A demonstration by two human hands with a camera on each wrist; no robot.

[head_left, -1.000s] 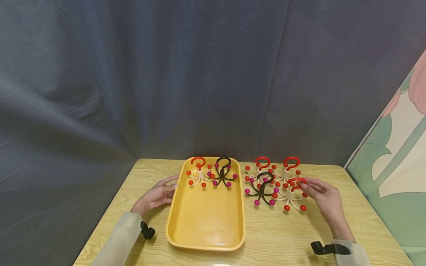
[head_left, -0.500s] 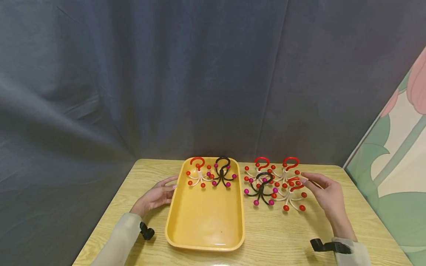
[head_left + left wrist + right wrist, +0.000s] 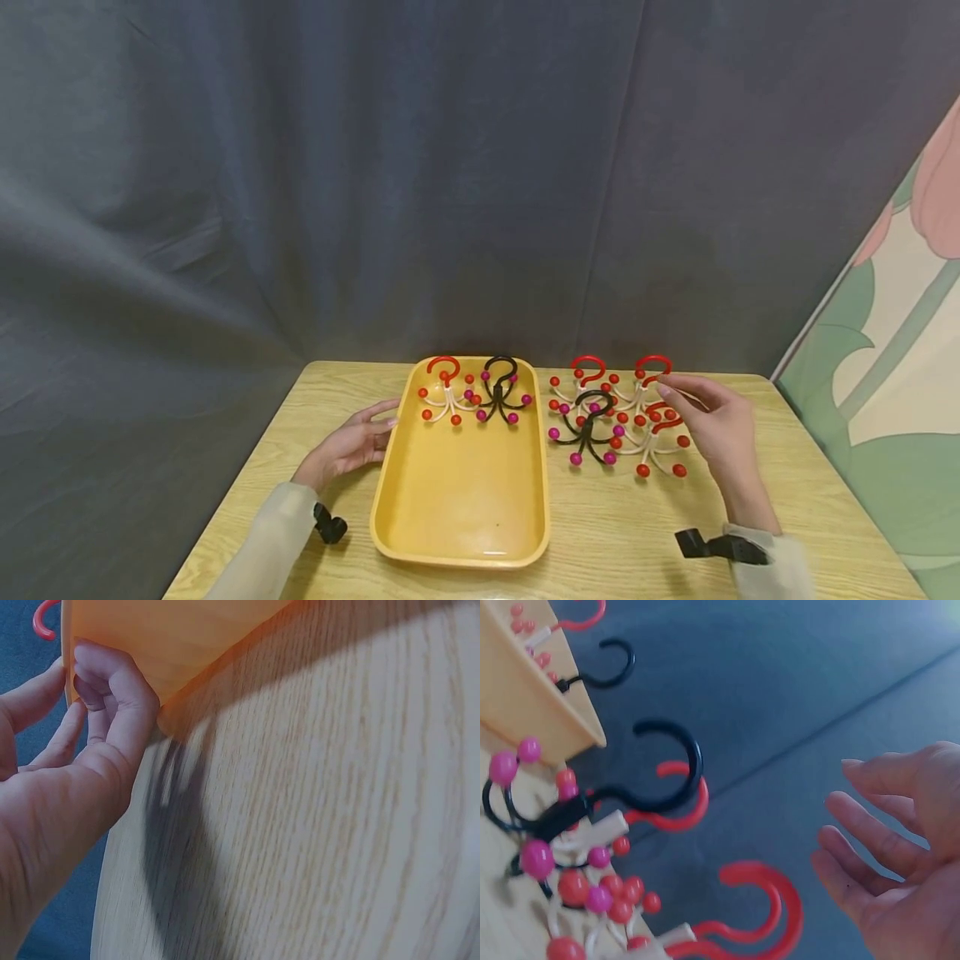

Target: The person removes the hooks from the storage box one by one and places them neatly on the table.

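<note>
Red-hooked hanger at the far right of the worktop stands by my right hand, fingers parted and empty, where a crooked lift could tangle it with the nearer hanger, while my left hand, loose-fingered, touches the tray.

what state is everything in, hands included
Yellow tray, partly filled, on table
Red-topped hook inside, upright
Black hook inside, upright
Three red-topped hooks outside, upright
Black hook outside, upright
Left hand, touching tray's side
Right hand, raised near hooks, holding nothing
Dark curtain, hanging behind
</note>
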